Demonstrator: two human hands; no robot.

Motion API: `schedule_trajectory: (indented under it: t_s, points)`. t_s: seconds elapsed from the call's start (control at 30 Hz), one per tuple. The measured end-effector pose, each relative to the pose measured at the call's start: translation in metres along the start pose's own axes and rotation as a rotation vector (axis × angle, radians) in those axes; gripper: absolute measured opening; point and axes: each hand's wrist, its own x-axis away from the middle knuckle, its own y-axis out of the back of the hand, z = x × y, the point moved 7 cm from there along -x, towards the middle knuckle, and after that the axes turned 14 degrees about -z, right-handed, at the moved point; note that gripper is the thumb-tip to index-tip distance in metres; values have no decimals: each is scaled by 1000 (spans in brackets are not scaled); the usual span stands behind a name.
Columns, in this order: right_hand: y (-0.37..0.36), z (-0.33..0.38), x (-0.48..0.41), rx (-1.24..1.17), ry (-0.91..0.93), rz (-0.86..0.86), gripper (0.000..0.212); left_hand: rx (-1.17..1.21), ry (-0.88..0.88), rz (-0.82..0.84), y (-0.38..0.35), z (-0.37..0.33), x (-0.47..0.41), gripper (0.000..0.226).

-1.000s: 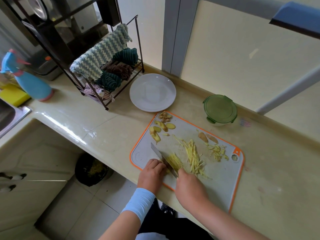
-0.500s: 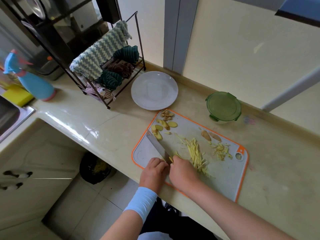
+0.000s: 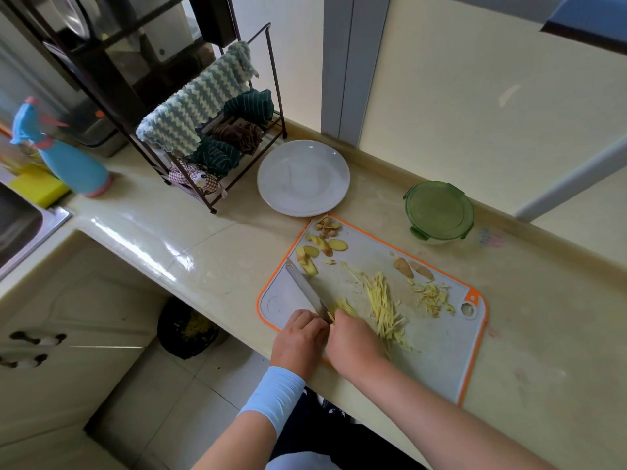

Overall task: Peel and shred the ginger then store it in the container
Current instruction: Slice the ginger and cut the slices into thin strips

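Observation:
An orange-rimmed grey cutting board (image 3: pixel 441 351) lies on the counter. My right hand (image 3: pixel 354 342) grips the handle of a knife (image 3: pixel 305 288) whose blade points away to the upper left. My left hand (image 3: pixel 298 339) sits against the blade's left side, fingers curled over a piece of ginger that is almost fully hidden. Fresh ginger shreds (image 3: pixel 344 305) lie just right of the blade, with a longer pile of shreds (image 3: pixel 385 305) and a small one (image 3: pixel 432 296) beyond. Peels and slices (image 3: pixel 322 242) sit at the board's far left corner. The green-lidded container (image 3: pixel 437 210) stands shut behind the board.
A white plate (image 3: pixel 303 178) lies left of the container. A wire rack with cloths (image 3: pixel 203 130) stands behind it. A blue spray bottle (image 3: pixel 73 161), a yellow sponge (image 3: pixel 37 186) and a sink edge (image 3: pixel 30 228) are at far left. A dark bin (image 3: pixel 188 329) sits on the floor.
My right hand with the knife has shifted left, close against my left hand. The blade now sits further left on the board and its tip reaches nearer the peels.

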Motion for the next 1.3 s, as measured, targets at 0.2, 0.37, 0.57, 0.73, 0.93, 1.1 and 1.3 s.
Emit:
schedule_trajectory:
  t_s: [0.2, 0.37, 0.57, 0.73, 0.93, 1.1, 1.3]
  points:
    - [12, -13, 17, -15, 24, -18, 8, -10, 0, 25, 2, -2, -1, 19]
    - [4, -42, 41, -7, 4, 7, 7, 13, 9, 27, 3, -1, 1, 18]
    - [1, -17, 20, 7, 29, 15, 12, 14, 3, 21, 4, -2, 1, 20]
    - [4, 2, 1, -6, 14, 31, 9, 29, -34, 109, 3, 4, 3, 8]
    - [19, -9, 21, 27, 73, -6, 16, 14, -104, 199, 1, 2, 1, 23]
    - [4, -29, 41, 76, 49, 16, 8, 19, -122, 187, 1, -2, -1, 23]
    - [-2, -5, 18, 70, 51, 37, 15, -6, -127, 230, 1, -3, -1, 26]
